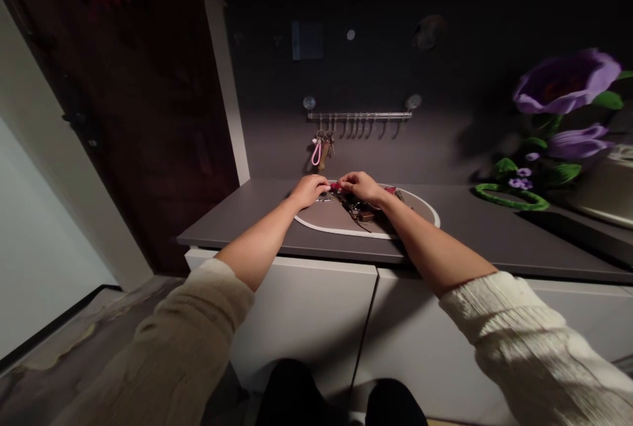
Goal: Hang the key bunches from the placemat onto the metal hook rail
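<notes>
Red item (335,186) between left hand (310,190) and right hand (361,187), over a mat (321,218) on the counter (232,210); cannot tell whether either grip is closed on it.

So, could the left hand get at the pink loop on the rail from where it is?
Likely yes. The left hand is low, at the mat, and the pink loop hangs above it from the rail; nothing visible blocks the way between.

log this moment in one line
left hand: by red item | right hand: by red item, hold unclear | mat: small things | rail: keys, pink loop hanging
</notes>
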Motion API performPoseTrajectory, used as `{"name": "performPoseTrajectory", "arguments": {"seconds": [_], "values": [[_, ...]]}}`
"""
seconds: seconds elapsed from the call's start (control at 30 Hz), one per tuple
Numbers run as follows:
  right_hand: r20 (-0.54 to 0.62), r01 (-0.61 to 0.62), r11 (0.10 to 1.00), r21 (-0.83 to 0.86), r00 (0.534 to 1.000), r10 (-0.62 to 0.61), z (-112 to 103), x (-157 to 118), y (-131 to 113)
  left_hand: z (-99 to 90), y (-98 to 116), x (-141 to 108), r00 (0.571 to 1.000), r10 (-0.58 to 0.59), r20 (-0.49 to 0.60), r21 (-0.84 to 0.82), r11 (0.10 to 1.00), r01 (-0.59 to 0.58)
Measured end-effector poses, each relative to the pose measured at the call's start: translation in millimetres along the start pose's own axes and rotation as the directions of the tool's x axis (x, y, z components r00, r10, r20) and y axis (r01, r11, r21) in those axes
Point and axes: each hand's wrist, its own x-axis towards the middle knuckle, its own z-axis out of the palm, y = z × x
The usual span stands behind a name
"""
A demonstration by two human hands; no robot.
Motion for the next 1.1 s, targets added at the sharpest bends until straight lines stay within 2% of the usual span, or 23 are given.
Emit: {"name": "performPoseTrajectory", "arguments": {"seconds": [0.17,0.3,0.67,0.87,1.1], "values": [[0.039,0.109,0.917,-0.383,0.994,-0.102,-1,2,3,3.4,-4,0,0.997,0.038,0.07,0.03,0.999,-0.04],[0.061,0.137,0.853,-0.503,0.99,-0.124,1,5,3,4.8,-8,1,0.991,0.07,0.117,0.035,0.997,-0.074],[0.12,0.169,0.841,-0.514,0.985,-0.124,3,11,1,3.8,-8,3,0.987,0.105,0.121,0.084,0.99,-0.116],[0.144,0.178,0.849,-0.498,0.982,-0.122,3,11,1,3.3,-7,4,0.995,0.062,0.078,0.073,0.995,-0.067],[0.13,0.192,0.858,-0.476,0.981,-0.147,2,10,-1,3.7,-3,2,0.999,-0.036,0.002,-0.037,0.999,0.036]]}}
